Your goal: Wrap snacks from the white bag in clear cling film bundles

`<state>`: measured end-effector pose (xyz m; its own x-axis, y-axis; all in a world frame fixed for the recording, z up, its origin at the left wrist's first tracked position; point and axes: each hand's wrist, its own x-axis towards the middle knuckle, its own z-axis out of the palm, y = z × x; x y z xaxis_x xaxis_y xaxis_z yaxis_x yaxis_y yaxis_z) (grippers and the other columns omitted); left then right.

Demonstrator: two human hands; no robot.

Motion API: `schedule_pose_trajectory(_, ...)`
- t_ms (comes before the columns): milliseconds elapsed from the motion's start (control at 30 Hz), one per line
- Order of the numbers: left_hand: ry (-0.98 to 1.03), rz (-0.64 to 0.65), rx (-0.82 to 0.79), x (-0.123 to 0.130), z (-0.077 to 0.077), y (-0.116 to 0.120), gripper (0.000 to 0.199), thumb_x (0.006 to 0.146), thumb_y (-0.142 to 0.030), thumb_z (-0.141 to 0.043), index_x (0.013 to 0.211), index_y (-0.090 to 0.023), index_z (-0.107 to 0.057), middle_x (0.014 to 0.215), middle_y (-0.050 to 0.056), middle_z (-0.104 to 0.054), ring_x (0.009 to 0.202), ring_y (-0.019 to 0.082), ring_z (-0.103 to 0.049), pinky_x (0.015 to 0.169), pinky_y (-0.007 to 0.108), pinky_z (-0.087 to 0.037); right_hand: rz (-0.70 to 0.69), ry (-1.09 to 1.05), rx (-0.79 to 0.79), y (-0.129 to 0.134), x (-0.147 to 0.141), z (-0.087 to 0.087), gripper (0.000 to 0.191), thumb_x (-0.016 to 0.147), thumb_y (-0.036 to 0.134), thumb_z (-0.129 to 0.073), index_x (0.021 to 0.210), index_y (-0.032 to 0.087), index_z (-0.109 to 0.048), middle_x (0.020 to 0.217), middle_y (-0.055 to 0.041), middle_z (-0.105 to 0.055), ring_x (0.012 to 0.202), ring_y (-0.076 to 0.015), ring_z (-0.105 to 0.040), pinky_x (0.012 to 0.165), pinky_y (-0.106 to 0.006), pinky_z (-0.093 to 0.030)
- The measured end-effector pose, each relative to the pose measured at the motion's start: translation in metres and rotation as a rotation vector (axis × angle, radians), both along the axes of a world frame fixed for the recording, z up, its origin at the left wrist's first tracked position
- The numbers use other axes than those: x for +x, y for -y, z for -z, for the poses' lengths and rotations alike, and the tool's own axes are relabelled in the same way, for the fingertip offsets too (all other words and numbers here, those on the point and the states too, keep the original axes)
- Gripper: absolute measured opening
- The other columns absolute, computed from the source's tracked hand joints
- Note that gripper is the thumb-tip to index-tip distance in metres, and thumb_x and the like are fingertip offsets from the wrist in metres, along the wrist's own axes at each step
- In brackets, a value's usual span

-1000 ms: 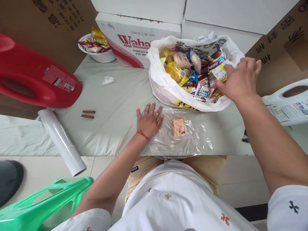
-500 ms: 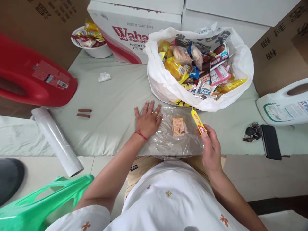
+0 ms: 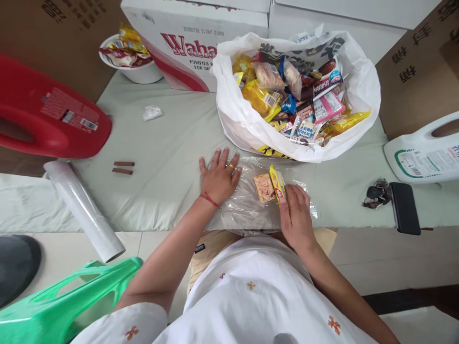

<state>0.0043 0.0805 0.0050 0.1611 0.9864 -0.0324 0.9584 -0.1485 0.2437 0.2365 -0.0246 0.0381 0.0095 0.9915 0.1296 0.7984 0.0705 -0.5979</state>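
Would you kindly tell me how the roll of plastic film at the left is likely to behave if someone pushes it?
The roll of plastic film would probably roll sideways, being cylindrical. It could tip off if pushed farther outward, since its near end juts past the edge of the pale green surface. Its glossy outside suggests it may feel slippery.

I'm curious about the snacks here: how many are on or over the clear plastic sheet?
2: a square snack lying on the clear plastic sheet, and a yellow packet beside it in the right hand. Another could be hidden beneath that hand.
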Motion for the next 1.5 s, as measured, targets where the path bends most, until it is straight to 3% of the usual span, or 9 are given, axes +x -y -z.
schedule_pose_trajectory(233, 0.117, -0.121, 0.058, -0.003, -0.008, 0.001, 0.060, 0.108, -0.045, -0.026, 0.162, -0.022, -0.041, 0.173, 0.013, -0.029, 0.160, 0.031, -0.027, 0.127, 0.063, -0.021, -0.139, 0.008, 0.043, 0.007, -0.009, 0.005, 0.069, 0.110, 0.042, -0.037, 0.169, 0.019, -0.010, 0.170, -0.0228, -0.026, 0.160, -0.0324, -0.025, 0.124, -0.062, -0.036)
schedule_pose_trajectory(367, 0.099, -0.359, 0.087, -0.007, -0.021, 0.005, 0.058, 0.104, -0.049, -0.036, 0.141, -0.013, -0.061, 0.147, 0.023, -0.057, 0.139, 0.040, -0.048, 0.110, 0.058, -0.042, -0.125, 0.057, 0.146, 0.002, -0.011, 0.007, 0.076, 0.108, 0.044, -0.044, 0.169, 0.020, -0.006, 0.169, -0.0236, -0.026, 0.159, -0.0362, -0.025, 0.122, -0.067, -0.035)
schedule_pose_trajectory(533, 0.023, -0.314, -0.016, -0.007, -0.022, 0.001, 0.041, 0.094, -0.055, -0.054, 0.101, -0.017, -0.069, 0.114, 0.020, -0.065, 0.118, 0.044, -0.055, 0.096, 0.056, -0.046, -0.160, 0.062, 0.321, 0.002, -0.014, -0.003, 0.071, 0.104, 0.040, -0.053, 0.165, 0.020, -0.022, 0.162, -0.0225, -0.037, 0.153, -0.0386, -0.033, 0.119, -0.067, -0.037)
schedule_pose_trajectory(667, 0.147, -0.230, -0.070, -0.008, -0.021, -0.012, 0.015, 0.088, -0.034, -0.060, 0.082, -0.020, -0.062, 0.104, 0.015, -0.064, 0.105, 0.034, -0.060, 0.093, 0.046, -0.048, -0.378, 0.014, 0.495, 0.016, -0.029, -0.012, 0.044, 0.099, 0.023, -0.064, 0.141, 0.018, -0.053, 0.117, -0.0134, -0.065, 0.113, -0.0278, -0.059, 0.098, -0.045, -0.053)
schedule_pose_trajectory(767, 0.335, -0.252, -0.141, -0.014, -0.027, -0.022, 0.012, 0.082, -0.025, -0.065, 0.078, -0.022, -0.054, 0.085, 0.006, -0.064, 0.082, 0.024, -0.062, 0.080, 0.037, -0.049, -0.643, 0.134, 0.397, 0.025, -0.048, -0.004, 0.037, 0.098, 0.034, -0.070, 0.129, 0.017, -0.059, 0.109, -0.0108, -0.068, 0.092, -0.0239, -0.057, 0.080, -0.039, -0.051)
schedule_pose_trajectory(900, 0.734, -0.356, -0.380, -0.021, -0.034, -0.031, 0.027, 0.075, -0.020, -0.073, 0.085, -0.023, -0.048, 0.058, -0.006, -0.054, 0.050, 0.014, -0.052, 0.056, 0.027, -0.040, -0.752, 0.374, 0.286, 0.025, -0.069, 0.023, 0.035, 0.101, 0.031, -0.063, 0.134, 0.018, -0.060, 0.112, -0.0104, -0.069, 0.090, -0.0243, -0.056, 0.072, -0.040, -0.043)
schedule_pose_trajectory(1100, 0.981, -0.434, -0.487, -0.016, -0.044, -0.035, 0.021, 0.074, -0.014, -0.072, 0.076, -0.020, -0.052, 0.049, -0.004, -0.055, 0.042, 0.011, -0.050, 0.046, 0.023, -0.030, -0.669, 0.309, 0.377, 0.030, -0.067, 0.030, 0.015, 0.102, 0.015, -0.056, 0.092, 0.020, -0.066, 0.078, -0.0029, -0.062, 0.076, -0.0194, -0.054, 0.067, -0.036, -0.038)
schedule_pose_trajectory(1333, 1.089, -0.477, -0.505, 0.002, -0.063, -0.040, 0.028, 0.080, -0.018, -0.071, 0.066, -0.020, -0.047, 0.044, -0.005, -0.050, 0.035, 0.007, -0.040, 0.039, 0.019, -0.024, -0.367, -0.088, 0.337, 0.046, -0.038, -0.014, 0.009, 0.099, 0.012, -0.061, 0.104, 0.020, -0.064, 0.089, -0.0031, -0.070, 0.079, -0.0147, -0.065, 0.072, -0.027, -0.051)
schedule_pose_trajectory(1500, 1.377, -0.604, -0.734, 0.017, -0.073, -0.051, 0.027, 0.074, -0.010, -0.072, 0.064, -0.018, -0.048, 0.046, -0.005, -0.049, 0.034, 0.004, -0.035, 0.035, 0.016, -0.019, -0.138, -0.239, 0.299, 0.051, -0.015, -0.015, 0.010, 0.099, 0.016, -0.062, 0.105, 0.023, -0.065, 0.089, -0.0020, -0.068, 0.076, -0.0137, -0.065, 0.068, -0.026, -0.054)
